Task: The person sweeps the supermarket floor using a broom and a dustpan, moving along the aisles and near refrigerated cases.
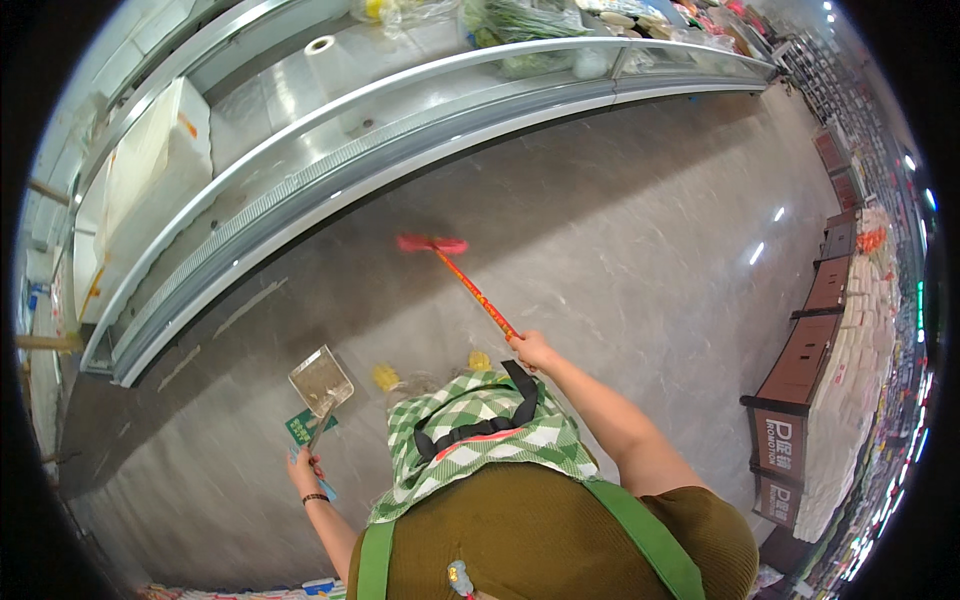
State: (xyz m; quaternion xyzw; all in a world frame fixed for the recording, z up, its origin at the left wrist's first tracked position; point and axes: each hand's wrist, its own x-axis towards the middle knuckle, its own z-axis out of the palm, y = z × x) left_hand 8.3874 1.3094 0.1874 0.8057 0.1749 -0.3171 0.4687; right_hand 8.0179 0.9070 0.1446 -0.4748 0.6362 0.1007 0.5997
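My right hand [533, 350] is closed round the orange-red stick of a broom [480, 298]. Its pinkish-red head [432, 244] rests on the grey floor ahead of me, a little out from the base of the display case. At the lower left, my left hand [304, 470] grips the handle of a dustpan [322, 382], whose light-coloured pan points away from me. A green card with pale print [304, 428] shows beside the dustpan's handle; I cannot tell whether it is held or lies on the floor. Something light blue [327, 489] shows at my left hand.
A long curved display case [400, 150] runs across the far side, with a white foam box [150, 180], a plastic roll [321, 62] and bagged greens [525, 22] in it. Brown-sided promotion bins [800, 360] with pale packages line the right. My yellow shoe tips [480, 360] show below.
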